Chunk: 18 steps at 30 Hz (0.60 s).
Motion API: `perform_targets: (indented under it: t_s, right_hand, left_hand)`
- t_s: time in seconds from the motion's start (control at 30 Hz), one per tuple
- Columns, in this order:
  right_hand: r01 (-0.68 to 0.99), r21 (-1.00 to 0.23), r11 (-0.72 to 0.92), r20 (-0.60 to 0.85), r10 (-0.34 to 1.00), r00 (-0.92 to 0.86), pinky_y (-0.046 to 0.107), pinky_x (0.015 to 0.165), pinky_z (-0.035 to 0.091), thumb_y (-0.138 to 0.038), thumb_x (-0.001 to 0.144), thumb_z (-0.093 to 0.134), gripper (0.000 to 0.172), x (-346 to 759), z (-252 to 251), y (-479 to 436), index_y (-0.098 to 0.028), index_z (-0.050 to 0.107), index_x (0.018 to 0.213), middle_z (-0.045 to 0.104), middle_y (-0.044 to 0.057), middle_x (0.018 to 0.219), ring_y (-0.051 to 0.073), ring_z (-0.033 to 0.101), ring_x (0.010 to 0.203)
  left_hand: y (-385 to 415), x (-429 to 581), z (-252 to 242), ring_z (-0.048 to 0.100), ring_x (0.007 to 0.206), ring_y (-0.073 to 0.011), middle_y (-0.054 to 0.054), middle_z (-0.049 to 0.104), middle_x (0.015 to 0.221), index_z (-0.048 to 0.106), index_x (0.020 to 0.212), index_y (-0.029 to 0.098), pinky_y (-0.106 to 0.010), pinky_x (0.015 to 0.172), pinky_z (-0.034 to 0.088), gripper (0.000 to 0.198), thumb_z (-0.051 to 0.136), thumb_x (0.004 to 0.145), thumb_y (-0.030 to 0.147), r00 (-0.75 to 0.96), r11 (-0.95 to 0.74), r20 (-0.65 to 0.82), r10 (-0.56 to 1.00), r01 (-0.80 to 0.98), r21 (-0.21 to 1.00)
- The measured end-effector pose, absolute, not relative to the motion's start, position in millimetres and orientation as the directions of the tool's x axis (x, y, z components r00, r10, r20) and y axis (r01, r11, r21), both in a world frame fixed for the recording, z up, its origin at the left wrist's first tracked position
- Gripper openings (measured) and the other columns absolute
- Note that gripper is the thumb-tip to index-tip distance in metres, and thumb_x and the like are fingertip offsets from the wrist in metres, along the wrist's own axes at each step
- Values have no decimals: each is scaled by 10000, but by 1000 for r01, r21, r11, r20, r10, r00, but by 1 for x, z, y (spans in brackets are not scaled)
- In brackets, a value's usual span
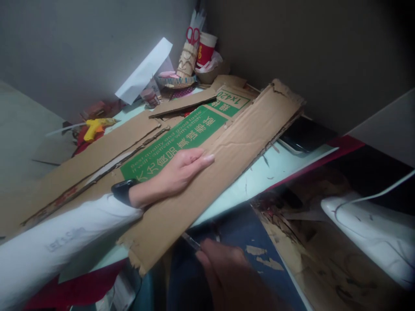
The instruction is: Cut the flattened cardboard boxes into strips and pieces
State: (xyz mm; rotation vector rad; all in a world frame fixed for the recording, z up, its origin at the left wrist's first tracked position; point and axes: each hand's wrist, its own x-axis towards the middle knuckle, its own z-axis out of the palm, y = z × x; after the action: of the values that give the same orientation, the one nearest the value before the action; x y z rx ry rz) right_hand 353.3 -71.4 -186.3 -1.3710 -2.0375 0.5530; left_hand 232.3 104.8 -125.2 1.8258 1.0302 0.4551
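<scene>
My left hand [181,170], with a dark watch [123,190] on the wrist, is closed with its thumb along a long brown cardboard strip [214,172]. The strip slants across the table and has torn, ragged ends. Below its near edge, my right hand [223,255] is closed around a thin-bladed knife [192,241]. The blade points up and left toward the strip's edge, and I cannot tell whether it touches. Most of the handle is hidden. Under and behind the strip lies a cardboard piece with a green printed panel [175,142].
A yellow glue gun [95,128] lies at the left. Farther back are red-handled scissors [193,35] in a holder, a red cup [205,49] and a folded white sheet [145,71]. A dark phone-like object [293,144] rests at the right. Cardboard scraps [269,262] lie below.
</scene>
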Motion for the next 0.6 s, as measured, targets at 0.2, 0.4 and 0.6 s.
perform_targets:
  t_s: [0.2, 0.4, 0.6]
  right_hand:
    - [668, -566, 483, 349, 875, -336, 271, 503, 367, -93, 948, 389, 279, 349, -183, -64, -244, 492, 737, 620, -40, 645, 131, 601, 511]
    - [579, -662, 476, 239, 867, -438, 283, 493, 388, -26, 846, 486, 242, 356, -179, -68, -245, 557, 769, 685, -49, 726, 135, 681, 599]
    - [617, -615, 490, 254, 865, -433, 274, 511, 422, -42, 888, 434, 269, 346, -176, -63, -237, 561, 753, 692, -25, 722, 129, 643, 541]
  left_hand:
    - [104, 231, -126, 296, 549, -88, 63, 324, 637, 360, 649, 210, -245, 487, 235, 424, 516, 964, 448, 576, -209, -111, 810, 459, 863]
    - [102, 232, -126, 290, 549, -81, 68, 324, 637, 357, 652, 209, -244, 486, 232, 409, 518, 974, 402, 575, -189, -97, 812, 417, 889]
    - [104, 229, -125, 290, 556, -84, 66, 321, 643, 351, 647, 210, -251, 495, 233, 414, 519, 974, 400, 590, -229, -75, 804, 424, 876]
